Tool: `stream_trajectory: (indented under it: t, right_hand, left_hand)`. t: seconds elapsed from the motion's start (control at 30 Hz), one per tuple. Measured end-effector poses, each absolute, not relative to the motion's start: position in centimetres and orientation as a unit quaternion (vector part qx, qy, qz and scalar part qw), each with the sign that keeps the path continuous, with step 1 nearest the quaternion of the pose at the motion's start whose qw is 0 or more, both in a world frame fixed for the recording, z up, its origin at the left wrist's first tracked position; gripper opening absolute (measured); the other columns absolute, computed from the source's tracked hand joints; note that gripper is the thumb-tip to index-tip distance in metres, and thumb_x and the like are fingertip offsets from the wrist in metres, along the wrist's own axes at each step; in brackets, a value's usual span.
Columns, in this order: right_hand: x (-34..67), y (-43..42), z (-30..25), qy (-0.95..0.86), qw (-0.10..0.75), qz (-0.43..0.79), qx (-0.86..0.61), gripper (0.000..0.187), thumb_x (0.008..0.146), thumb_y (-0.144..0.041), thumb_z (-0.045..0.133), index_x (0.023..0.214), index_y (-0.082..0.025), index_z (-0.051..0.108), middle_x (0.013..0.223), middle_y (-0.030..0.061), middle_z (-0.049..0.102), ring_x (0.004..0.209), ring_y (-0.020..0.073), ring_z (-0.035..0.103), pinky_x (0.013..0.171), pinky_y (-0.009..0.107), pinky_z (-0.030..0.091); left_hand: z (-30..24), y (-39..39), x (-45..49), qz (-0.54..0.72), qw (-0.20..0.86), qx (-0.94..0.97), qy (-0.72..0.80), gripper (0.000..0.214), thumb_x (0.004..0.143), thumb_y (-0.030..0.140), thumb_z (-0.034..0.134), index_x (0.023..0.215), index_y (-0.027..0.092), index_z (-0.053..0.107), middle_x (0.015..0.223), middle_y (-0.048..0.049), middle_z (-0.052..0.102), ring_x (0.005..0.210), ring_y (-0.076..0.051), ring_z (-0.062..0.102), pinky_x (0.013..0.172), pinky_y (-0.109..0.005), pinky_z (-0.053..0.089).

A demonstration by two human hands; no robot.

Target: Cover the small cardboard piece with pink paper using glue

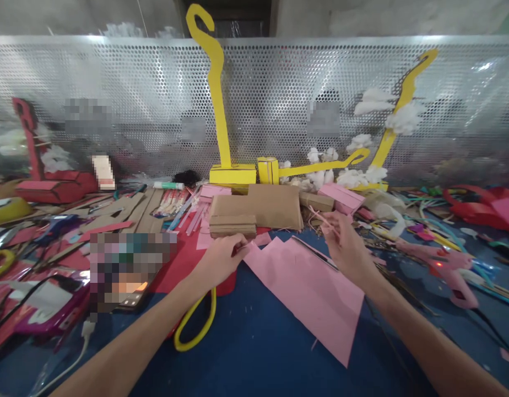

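A pink sheet of paper or foam (308, 286) lies slanted on the blue table, with a dark pen (314, 253) resting along its upper edge. My left hand (225, 256) is closed, its fingertips pinching at the sheet's upper left corner. Raised above the sheet's right side, my right hand (345, 240) pinches a thin pink strip (323, 218). Below my left wrist a yellow loop (196, 325) sticks out, its upper part hidden by the arm. Just beyond the hands stands a brown cardboard piece (263, 207) with smaller cardboard strips (233, 226) in front.
A pink glue gun (440, 264) with a lit red light lies right. A phone (133, 295) and red sheet (180, 267) are left. Yellow hooked stands (219, 105) and white fluffy tufts (405, 118) line the perforated metal panel (271, 77). Scraps crowd both sides.
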State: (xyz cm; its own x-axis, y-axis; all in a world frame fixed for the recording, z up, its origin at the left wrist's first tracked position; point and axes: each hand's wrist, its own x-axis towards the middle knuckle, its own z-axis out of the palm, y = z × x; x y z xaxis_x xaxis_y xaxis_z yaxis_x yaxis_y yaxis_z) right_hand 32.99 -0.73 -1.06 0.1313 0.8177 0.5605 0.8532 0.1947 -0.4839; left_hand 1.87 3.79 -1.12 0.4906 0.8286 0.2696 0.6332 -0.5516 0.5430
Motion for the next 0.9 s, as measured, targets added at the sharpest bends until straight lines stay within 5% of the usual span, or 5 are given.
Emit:
stream_trajectory:
  t: [0.13,0.27,0.4,0.7,0.9]
  right_hand:
    - [32.7,-0.7,-1.8,-0.702,0.321,-0.048,-0.634,0.044,0.1,-0.041,0.046,0.137,-0.021,0.053,0.152,0.0179,0.046,0.141,0.0399,0.041,0.109,0.062,0.036]
    - [29.3,-2.8,-1.0,-0.841,0.205,0.14,-0.48,0.046,0.105,-0.042,0.042,0.148,-0.028,0.049,0.154,0.0076,0.05,0.144,0.0276,0.042,0.116,0.048,0.038]
    - [27.0,-4.5,0.0,-0.884,0.143,0.209,-0.392,0.054,0.104,-0.05,0.046,0.154,-0.03,0.042,0.16,0.0037,0.043,0.148,0.0251,0.037,0.122,0.043,0.031]
    - [27.3,-4.3,0.2,-0.889,0.146,0.211,-0.379,0.046,0.101,-0.036,0.052,0.147,-0.03,0.051,0.155,0.0029,0.051,0.142,0.0237,0.045,0.119,0.041,0.035]
    - [29.8,-2.2,-1.4,-0.791,0.224,0.041,-0.568,0.031,0.101,-0.028,0.046,0.126,-0.02,0.062,0.125,0.0127,0.067,0.117,0.0305,0.059,0.098,0.048,0.047]
  left_hand:
    - [0.0,3.1,1.5,0.232,0.244,0.837,0.431,0.023,0.09,0.028,0.049,0.105,0.02,0.065,0.083,-0.0029,0.073,0.075,-0.019,0.066,0.068,-0.029,0.045]
    - [0.8,2.7,0.9,0.163,0.287,0.848,0.415,0.045,0.081,0.024,0.051,0.124,0.021,0.063,0.074,0.0,0.073,0.068,-0.018,0.064,0.066,-0.028,0.045]
    - [0.8,2.9,0.8,0.167,0.299,0.849,0.402,0.035,0.087,0.035,0.052,0.112,0.021,0.072,0.085,-0.0038,0.076,0.074,-0.019,0.066,0.067,-0.029,0.047]
    - [-0.4,2.9,1.9,0.196,0.28,0.849,0.404,0.022,0.088,0.03,0.053,0.087,0.02,0.072,0.074,-0.0012,0.07,0.066,-0.016,0.06,0.061,-0.027,0.041]
    - [-0.7,3.0,1.7,0.204,0.311,0.835,0.404,0.016,0.084,0.029,0.057,0.084,0.02,0.071,0.081,-0.0034,0.073,0.07,-0.016,0.063,0.063,-0.027,0.044]
